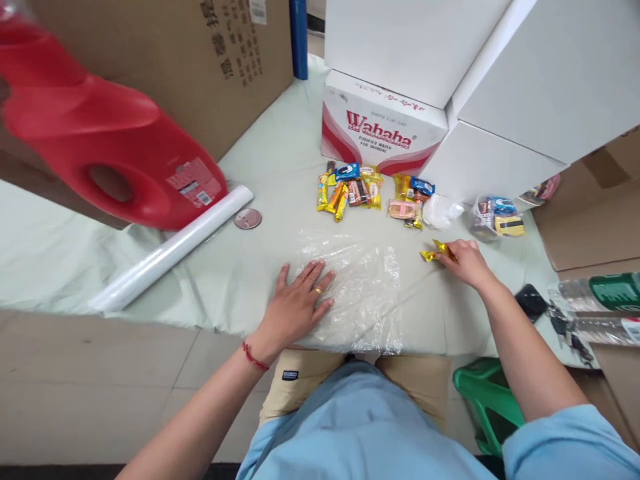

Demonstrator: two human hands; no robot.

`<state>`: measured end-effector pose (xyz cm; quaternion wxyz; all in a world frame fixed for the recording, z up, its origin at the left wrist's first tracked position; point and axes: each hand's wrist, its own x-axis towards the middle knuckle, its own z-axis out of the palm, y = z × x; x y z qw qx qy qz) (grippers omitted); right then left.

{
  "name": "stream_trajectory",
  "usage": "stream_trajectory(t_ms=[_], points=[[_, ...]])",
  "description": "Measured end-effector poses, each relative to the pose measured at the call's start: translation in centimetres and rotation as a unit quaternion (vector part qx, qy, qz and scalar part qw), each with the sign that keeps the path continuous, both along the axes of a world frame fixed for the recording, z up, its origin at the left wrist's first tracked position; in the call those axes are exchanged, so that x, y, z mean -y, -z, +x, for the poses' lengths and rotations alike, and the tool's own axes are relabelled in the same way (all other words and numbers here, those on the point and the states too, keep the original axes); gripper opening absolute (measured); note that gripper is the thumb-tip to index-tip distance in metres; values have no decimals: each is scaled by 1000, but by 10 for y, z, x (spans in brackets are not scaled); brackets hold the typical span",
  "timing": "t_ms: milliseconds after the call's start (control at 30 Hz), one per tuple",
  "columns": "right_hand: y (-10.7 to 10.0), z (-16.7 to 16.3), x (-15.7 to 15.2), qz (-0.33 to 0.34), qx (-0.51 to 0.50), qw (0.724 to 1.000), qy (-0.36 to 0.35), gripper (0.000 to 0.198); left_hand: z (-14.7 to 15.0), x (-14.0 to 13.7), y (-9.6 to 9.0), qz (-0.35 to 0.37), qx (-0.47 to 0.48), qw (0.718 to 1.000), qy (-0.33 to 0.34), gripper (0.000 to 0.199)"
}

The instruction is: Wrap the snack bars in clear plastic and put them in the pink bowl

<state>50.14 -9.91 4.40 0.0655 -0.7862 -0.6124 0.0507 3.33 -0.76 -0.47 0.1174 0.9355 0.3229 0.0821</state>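
My left hand (299, 300) lies flat with fingers spread on the left part of a clear plastic bag (370, 287), which is spread out on the cloth-covered table. To the right of the bag, my right hand (466, 262) pinches small snacks in shiny yellow wrappers (434, 253); how many it holds is partly hidden by the fingers. Beyond the bag sits a pile of wrapped snacks (351, 189) in yellow, blue and brown. A smaller group of wrapped snacks (407, 203) lies to its right, beside a crumpled white plastic bag (443, 211).
A filled clear bag of snacks (500, 219) stands at right. Behind are a Wahaha carton (381, 130) and white boxes (505, 160). At left are a red jug (125, 140), a plastic film roll (175, 250) and a round disc (248, 219). Bottles (607, 293) lie far right.
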Motion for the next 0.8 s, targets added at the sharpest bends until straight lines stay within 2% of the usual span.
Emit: stream_trajectory(t_ms=[100,167,267,333,367,400,467,533,600,700,733,800], points=[[21,-1,18,-6,82,996,-41,43,3,-1,-3,-18,-6,1000,-1,57],[24,-2,24,-6,103,995,-9,41,9,-3,-6,-38,-11,999,-2,58],[8,-11,24,46,95,988,112,37,27,-5,-10,-64,-19,998,2,59],[-10,-29,18,111,18,977,182,38,42,-6,-10,-63,-17,998,8,59],[-18,-42,14,129,-44,972,193,39,48,-7,-10,-58,-14,998,14,58],[-24,-56,9,122,-120,968,185,40,54,-7,-8,-51,-10,998,22,58],[-27,-87,1,47,-245,962,112,40,60,-8,-6,-34,-1,999,39,57],[-20,-112,-6,-34,-301,952,56,39,59,-10,-4,-16,9,999,46,56],[-7,-123,-9,-70,-353,931,67,41,52,-14,-2,-1,11,999,43,55],[8,-117,-11,-58,-439,888,123,47,37,-19,-1,7,-4,999,35,55],[10,-111,-12,-49,-432,890,137,47,32,-20,-2,6,-10,999,35,55],[9,-96,-16,-29,-329,930,164,42,26,-21,-2,3,-21,999,35,56]])
